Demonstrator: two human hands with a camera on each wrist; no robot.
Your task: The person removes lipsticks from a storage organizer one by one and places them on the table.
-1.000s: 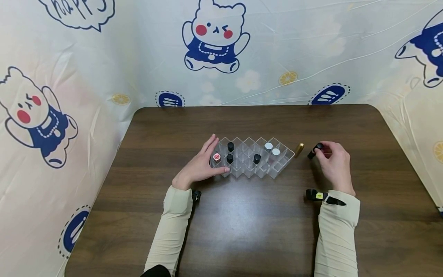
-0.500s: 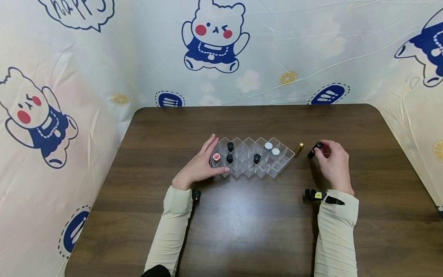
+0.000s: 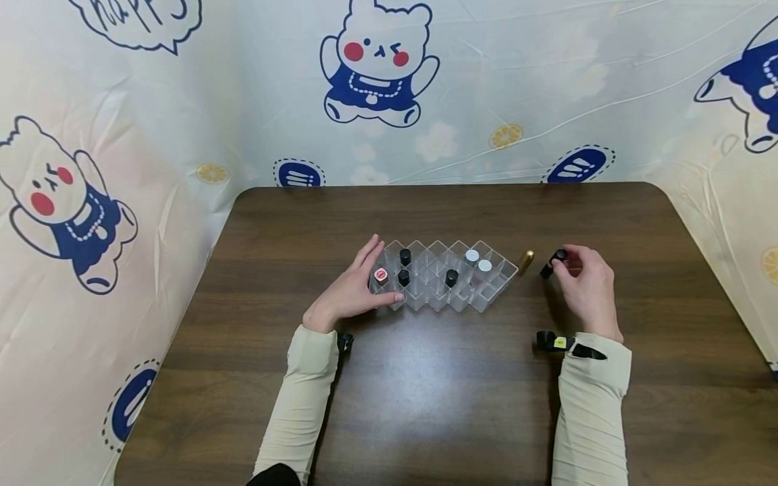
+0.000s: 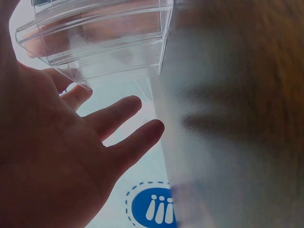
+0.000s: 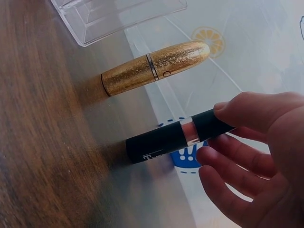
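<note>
A clear plastic lipstick organizer (image 3: 428, 273) with diamond-shaped compartments stands on the table. My left hand (image 3: 346, 291) is at its left end, thumb along the front and straight fingers round the back left. In the left wrist view the left hand (image 4: 71, 137) has its fingers spread beside the clear wall. To the right, my right hand (image 3: 586, 287) pinches the top of a black lipstick (image 5: 159, 141) between thumb and fingers; its base is at the tabletop. Between the organizer and that lipstick stands a gold bullet-shaped lipstick (image 5: 154, 67).
Several tubes sit in the organizer: black-capped ones (image 3: 452, 277), two with pale tops (image 3: 471, 256) and one with a red-and-white top (image 3: 381, 275). The brown wooden table (image 3: 425, 405) meets a printed curtain (image 3: 486, 88) at the back.
</note>
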